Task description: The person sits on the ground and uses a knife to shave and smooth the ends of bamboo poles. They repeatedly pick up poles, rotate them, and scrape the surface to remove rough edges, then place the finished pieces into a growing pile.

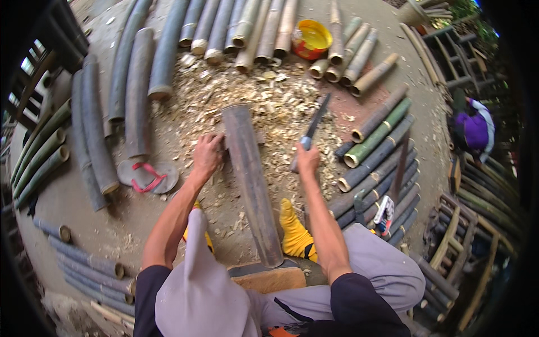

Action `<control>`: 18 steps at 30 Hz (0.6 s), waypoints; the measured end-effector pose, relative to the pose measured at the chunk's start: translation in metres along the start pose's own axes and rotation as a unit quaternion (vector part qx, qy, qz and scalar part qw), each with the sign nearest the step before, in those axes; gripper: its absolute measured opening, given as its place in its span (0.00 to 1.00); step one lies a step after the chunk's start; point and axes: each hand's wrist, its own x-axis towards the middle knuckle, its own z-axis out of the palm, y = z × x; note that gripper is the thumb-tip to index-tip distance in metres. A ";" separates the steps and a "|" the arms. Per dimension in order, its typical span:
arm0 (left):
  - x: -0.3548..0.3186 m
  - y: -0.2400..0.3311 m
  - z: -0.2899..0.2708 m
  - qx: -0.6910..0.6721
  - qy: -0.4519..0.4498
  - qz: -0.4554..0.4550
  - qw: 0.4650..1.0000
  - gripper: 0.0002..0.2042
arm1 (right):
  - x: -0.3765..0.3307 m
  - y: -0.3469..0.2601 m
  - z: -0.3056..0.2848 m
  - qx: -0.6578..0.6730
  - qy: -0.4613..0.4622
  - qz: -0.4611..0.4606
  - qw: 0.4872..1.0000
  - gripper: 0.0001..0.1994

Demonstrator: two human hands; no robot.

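In the head view, the bamboo piece (250,182) stretches from eleven to six o'clock. The right hand (307,159) grasps a knife (317,119), blade toward one o'clock; the left hand (208,153) is at the bamboo's nine-o'clock side, its grip unclear.

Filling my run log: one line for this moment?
left hand: beside central bamboo | right hand: holds knife | chips: on floor

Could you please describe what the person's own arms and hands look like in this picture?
Both the left hand and the right hand are bare, with no gloves. The forearms are uncovered, and no watch or bracelet shows on either wrist. A dark, navy or black, short sleeve covers each upper arm, ending around the elbow. Rings are too small to tell.
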 end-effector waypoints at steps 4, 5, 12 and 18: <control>-0.001 0.006 0.005 0.027 -0.003 0.012 1.000 0.24 | 0.041 0.024 -0.010 -0.011 0.024 0.048 0.998 0.29; 0.001 0.003 0.002 0.026 0.000 0.008 1.000 0.26 | 0.044 0.023 -0.010 -0.046 -0.010 0.032 0.998 0.29; -0.003 -0.016 0.001 -0.043 -0.029 0.029 0.998 0.33 | 0.061 0.006 -0.079 -0.276 -0.151 -0.163 0.935 0.26; -0.030 -0.054 -0.034 -0.069 -0.001 0.012 0.998 0.33 | 0.075 -0.021 -0.255 -0.440 -0.124 -0.351 0.817 0.16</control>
